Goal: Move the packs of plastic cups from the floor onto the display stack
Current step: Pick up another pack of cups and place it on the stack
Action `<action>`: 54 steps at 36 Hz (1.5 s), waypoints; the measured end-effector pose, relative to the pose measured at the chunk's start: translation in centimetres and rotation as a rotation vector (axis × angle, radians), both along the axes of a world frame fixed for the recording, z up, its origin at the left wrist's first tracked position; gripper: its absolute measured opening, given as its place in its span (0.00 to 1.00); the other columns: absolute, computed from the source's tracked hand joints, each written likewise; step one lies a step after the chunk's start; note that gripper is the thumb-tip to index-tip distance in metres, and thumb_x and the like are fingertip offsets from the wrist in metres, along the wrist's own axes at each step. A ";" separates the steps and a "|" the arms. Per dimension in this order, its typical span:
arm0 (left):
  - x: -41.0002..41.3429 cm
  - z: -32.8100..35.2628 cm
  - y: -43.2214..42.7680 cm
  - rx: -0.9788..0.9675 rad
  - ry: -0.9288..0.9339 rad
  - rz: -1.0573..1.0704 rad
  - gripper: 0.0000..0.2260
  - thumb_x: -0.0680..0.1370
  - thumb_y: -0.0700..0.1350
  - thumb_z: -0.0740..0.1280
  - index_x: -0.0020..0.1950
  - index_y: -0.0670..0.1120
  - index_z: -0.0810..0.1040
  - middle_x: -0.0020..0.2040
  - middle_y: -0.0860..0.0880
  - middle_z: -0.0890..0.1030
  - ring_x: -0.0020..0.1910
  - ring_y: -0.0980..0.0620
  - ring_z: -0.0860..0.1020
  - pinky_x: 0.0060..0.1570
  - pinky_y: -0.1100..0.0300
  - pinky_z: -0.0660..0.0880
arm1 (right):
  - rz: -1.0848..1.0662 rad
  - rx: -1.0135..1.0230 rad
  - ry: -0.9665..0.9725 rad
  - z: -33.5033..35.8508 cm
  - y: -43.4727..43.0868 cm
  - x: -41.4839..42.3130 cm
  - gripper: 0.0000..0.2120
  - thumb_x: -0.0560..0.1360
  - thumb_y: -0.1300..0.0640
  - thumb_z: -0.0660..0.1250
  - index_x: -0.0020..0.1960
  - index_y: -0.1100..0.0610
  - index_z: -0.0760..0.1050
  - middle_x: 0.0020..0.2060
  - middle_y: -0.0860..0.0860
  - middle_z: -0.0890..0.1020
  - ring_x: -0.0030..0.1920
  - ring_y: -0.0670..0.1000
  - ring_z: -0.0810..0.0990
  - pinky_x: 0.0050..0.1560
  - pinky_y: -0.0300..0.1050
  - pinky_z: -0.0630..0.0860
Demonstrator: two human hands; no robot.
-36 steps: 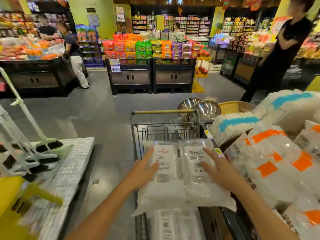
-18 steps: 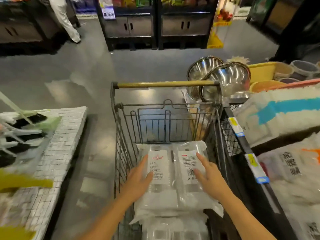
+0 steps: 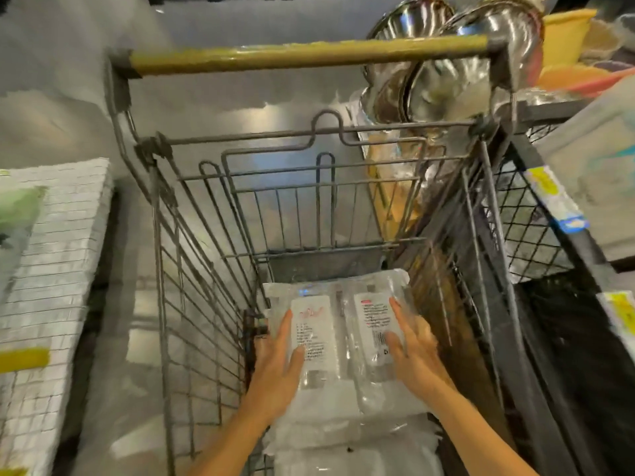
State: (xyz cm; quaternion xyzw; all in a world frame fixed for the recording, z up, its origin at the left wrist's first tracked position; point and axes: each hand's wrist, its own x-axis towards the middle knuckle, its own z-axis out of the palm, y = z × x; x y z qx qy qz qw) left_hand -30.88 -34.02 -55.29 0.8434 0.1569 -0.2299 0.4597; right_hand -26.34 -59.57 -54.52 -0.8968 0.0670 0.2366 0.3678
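Note:
A clear plastic pack of cups (image 3: 338, 324) with two white printed labels lies deep inside a wire shopping cart (image 3: 192, 242). My left hand (image 3: 280, 365) presses on its left side, fingers spread along the left label. My right hand (image 3: 410, 352) rests on its right side beside the right label. Both hands hold the pack from either side. More clear packs (image 3: 354, 455) lie under it at the bottom edge of the view. The display stack of packs (image 3: 594, 173) shows only as a blurred pale bag at the right edge.
The cart's yellow handle bar (image 3: 302, 56) crosses the top. Steel bowls (image 3: 474, 73) and yellow basins (image 3: 567, 32) stand at the upper right. A black mesh shelf with price tags (image 3: 553, 201) runs along the right. A white wire-grid platform (image 3: 51, 286) sits at the left, grey floor between.
The view has tilted down and closer into the cart. Both hands have gone down with the pack, from the cart's rim level to low inside the basket.

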 end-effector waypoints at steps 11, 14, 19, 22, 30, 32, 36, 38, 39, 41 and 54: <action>0.4 2.2 0.4 0.151 0.043 -0.011 0.28 0.82 0.60 0.56 0.72 0.77 0.41 0.78 0.52 0.50 0.72 0.46 0.64 0.69 0.43 0.68 | 0.059 -0.088 0.034 2.0 0.3 0.1 0.27 0.82 0.40 0.53 0.75 0.28 0.43 0.80 0.50 0.43 0.78 0.57 0.53 0.73 0.59 0.58; 1.3 5.9 0.8 0.216 0.028 -0.074 0.27 0.81 0.63 0.56 0.77 0.70 0.47 0.81 0.50 0.47 0.78 0.45 0.55 0.75 0.46 0.59 | 0.109 -0.156 -0.001 5.2 0.1 0.6 0.28 0.82 0.42 0.53 0.78 0.33 0.44 0.80 0.52 0.48 0.79 0.55 0.51 0.73 0.55 0.57; 4.3 15.9 0.9 0.414 -0.088 -0.184 0.27 0.81 0.63 0.55 0.79 0.59 0.59 0.79 0.48 0.60 0.75 0.47 0.63 0.71 0.49 0.66 | 0.287 -0.348 -0.240 13.9 -0.2 3.4 0.28 0.81 0.41 0.54 0.79 0.44 0.54 0.67 0.52 0.72 0.65 0.56 0.73 0.60 0.53 0.74; 5.1 22.9 0.7 0.518 -0.152 -0.255 0.27 0.81 0.63 0.54 0.79 0.57 0.61 0.77 0.48 0.64 0.74 0.46 0.65 0.70 0.50 0.67 | 0.389 -0.450 -0.366 20.7 0.1 5.2 0.26 0.82 0.42 0.54 0.79 0.46 0.58 0.64 0.53 0.75 0.61 0.57 0.76 0.58 0.53 0.73; 3.1 37.3 1.4 0.664 -0.337 -0.161 0.27 0.80 0.64 0.56 0.77 0.55 0.66 0.74 0.48 0.69 0.73 0.46 0.67 0.68 0.49 0.68 | 0.611 -0.537 -0.529 35.8 2.1 6.6 0.26 0.82 0.40 0.51 0.77 0.49 0.61 0.63 0.54 0.76 0.59 0.58 0.77 0.54 0.52 0.76; 1.4 39.7 1.9 0.620 -0.358 -0.097 0.30 0.77 0.67 0.55 0.76 0.54 0.67 0.74 0.49 0.70 0.72 0.47 0.69 0.68 0.49 0.69 | 0.641 -0.505 -0.543 38.8 2.9 5.9 0.26 0.82 0.40 0.52 0.76 0.49 0.61 0.65 0.54 0.75 0.59 0.58 0.77 0.56 0.54 0.77; -1.9 44.3 3.0 0.646 -0.420 -0.008 0.25 0.80 0.62 0.58 0.75 0.54 0.68 0.72 0.51 0.71 0.69 0.49 0.70 0.66 0.55 0.67 | 0.681 -0.414 -0.559 43.0 5.4 4.2 0.25 0.82 0.39 0.54 0.74 0.49 0.65 0.62 0.54 0.77 0.58 0.57 0.78 0.57 0.55 0.77; -4.3 46.2 4.0 0.667 -0.439 0.045 0.24 0.81 0.61 0.59 0.75 0.54 0.68 0.71 0.51 0.72 0.69 0.50 0.71 0.65 0.57 0.67 | 0.728 -0.407 -0.581 45.2 6.9 2.7 0.24 0.82 0.39 0.54 0.74 0.49 0.65 0.61 0.53 0.78 0.57 0.56 0.79 0.57 0.54 0.77; -5.5 47.0 4.6 0.681 -0.448 0.064 0.24 0.80 0.61 0.59 0.75 0.55 0.69 0.71 0.51 0.73 0.68 0.50 0.72 0.66 0.56 0.67 | 0.749 -0.394 -0.600 46.3 7.9 1.9 0.24 0.82 0.39 0.54 0.74 0.49 0.65 0.62 0.53 0.78 0.57 0.55 0.80 0.56 0.54 0.78; -7.8 48.1 6.1 0.706 -0.442 0.121 0.26 0.79 0.64 0.58 0.74 0.56 0.69 0.70 0.52 0.74 0.68 0.50 0.73 0.68 0.54 0.68 | 0.778 -0.357 -0.635 48.2 9.9 0.3 0.25 0.81 0.39 0.55 0.74 0.48 0.66 0.63 0.52 0.79 0.55 0.54 0.81 0.55 0.52 0.79; -31.7 51.9 16.4 0.849 -0.374 0.469 0.24 0.76 0.65 0.59 0.70 0.59 0.72 0.65 0.53 0.78 0.62 0.50 0.77 0.61 0.53 0.75 | 1.074 -0.258 -0.733 53.8 26.1 -17.0 0.22 0.81 0.39 0.56 0.70 0.49 0.70 0.68 0.52 0.75 0.66 0.57 0.74 0.64 0.50 0.72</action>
